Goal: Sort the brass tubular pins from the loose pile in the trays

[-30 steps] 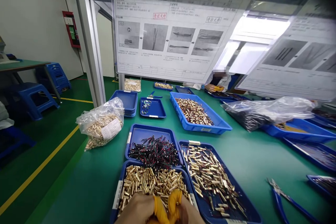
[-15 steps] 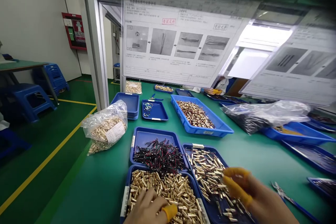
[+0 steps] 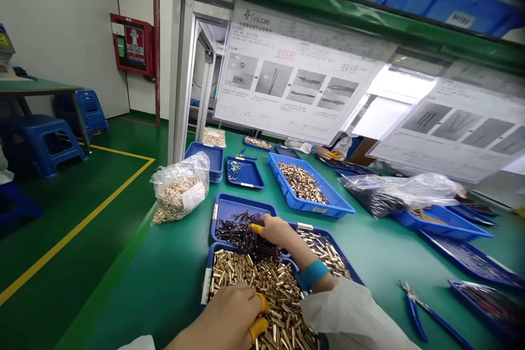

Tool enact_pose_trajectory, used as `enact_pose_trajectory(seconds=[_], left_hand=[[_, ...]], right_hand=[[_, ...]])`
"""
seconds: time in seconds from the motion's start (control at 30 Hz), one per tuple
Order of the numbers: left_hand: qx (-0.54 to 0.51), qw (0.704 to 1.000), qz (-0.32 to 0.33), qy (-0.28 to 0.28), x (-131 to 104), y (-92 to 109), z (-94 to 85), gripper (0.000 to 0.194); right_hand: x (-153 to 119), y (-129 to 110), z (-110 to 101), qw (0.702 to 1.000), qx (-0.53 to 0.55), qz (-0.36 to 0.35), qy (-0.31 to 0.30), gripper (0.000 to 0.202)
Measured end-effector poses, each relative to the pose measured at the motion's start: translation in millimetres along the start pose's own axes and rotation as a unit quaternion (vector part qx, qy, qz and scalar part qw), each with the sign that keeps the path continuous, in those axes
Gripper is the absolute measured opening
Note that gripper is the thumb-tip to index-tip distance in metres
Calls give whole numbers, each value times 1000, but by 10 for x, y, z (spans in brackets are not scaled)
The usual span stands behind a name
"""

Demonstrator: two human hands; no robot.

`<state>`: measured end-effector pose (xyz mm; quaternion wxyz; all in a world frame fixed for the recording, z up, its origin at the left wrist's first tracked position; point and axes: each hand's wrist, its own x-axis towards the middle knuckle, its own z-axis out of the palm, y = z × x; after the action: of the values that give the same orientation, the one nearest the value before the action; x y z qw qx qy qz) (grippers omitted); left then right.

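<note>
My left hand (image 3: 232,311) lies over a tray of small brass-coloured metal sleeves (image 3: 279,290). Its thumb and forefinger wear yellow finger cots and are curled together among the sleeves; whatever is between them is hidden. Reaching across to the tray behind, my right hand (image 3: 276,229) has its yellow-cotted fingertips drawn together on a heap of short black and red wires (image 3: 235,229). What those fingertips grip is too small to make out. Under my right forearm, a third blue tray holds brass sleeves with wires attached (image 3: 324,251).
A bag of brass sleeves (image 3: 180,197) stands at left. Beyond are stacked blue trays (image 3: 216,167), a small tray (image 3: 246,180) and a large blue bin (image 3: 336,209) of brass pieces. Blue-handled pliers (image 3: 418,303) lie at right. A co-worker's hand (image 3: 326,153) shows behind the hanging sheets.
My right hand has moved from the tray of wired sleeves, left and away from me, to the black wires. My left hand stays in the brass sleeves, fingers more curled. The camera view has shifted.
</note>
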<state>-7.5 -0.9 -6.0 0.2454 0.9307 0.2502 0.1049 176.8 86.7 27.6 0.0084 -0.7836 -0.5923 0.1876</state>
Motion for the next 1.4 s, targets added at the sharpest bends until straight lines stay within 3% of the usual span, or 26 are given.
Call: enact_pose_trajectory(seconds=[0.13, 0.27, 0.47, 0.57, 0.77, 0.9, 1.1, 1.17, 1.23, 1.33, 1.4], left_hand=[[25, 999, 20, 23, -35, 72, -72, 5], [35, 998, 39, 43, -77, 80, -75, 10], [34, 997, 54, 52, -118, 52, -18, 10], [26, 997, 61, 34, -121, 41, -18, 7], [4, 999, 48, -20, -108, 52, -94, 20], [-6, 999, 25, -35, -82, 52, -96, 17], [-6, 998, 5, -69, -8, 1, -36, 30], [-10, 997, -3, -76, 11, 7, -38, 26], [-22, 997, -10, -76, 16, 26, -49, 22], [-53, 997, -23, -52, 4, 61, -56, 24], [-78, 996, -31, -26, -4, 78, -51, 28]], right_hand=[[-27, 79, -33, 999, -7, -38, 2, 20], [-208, 133, -136, 990, 6, -133, 45, 21], [-540, -79, -324, 958, 32, -283, 29, 26], [-652, -184, -386, 947, 34, -319, 24, 24], [-758, -109, -427, 949, 42, -304, 71, 21], [-811, 49, -391, 949, 71, -284, 114, 17], [-996, 264, -130, 930, 170, -219, 243, 25], [-1100, 320, 51, 911, 239, -203, 266, 30], [-1218, 341, 252, 873, 355, -193, 274, 34], [-1387, 288, 490, 810, 509, -156, 247, 18], [-1467, 224, 572, 787, 565, -123, 215, 11]])
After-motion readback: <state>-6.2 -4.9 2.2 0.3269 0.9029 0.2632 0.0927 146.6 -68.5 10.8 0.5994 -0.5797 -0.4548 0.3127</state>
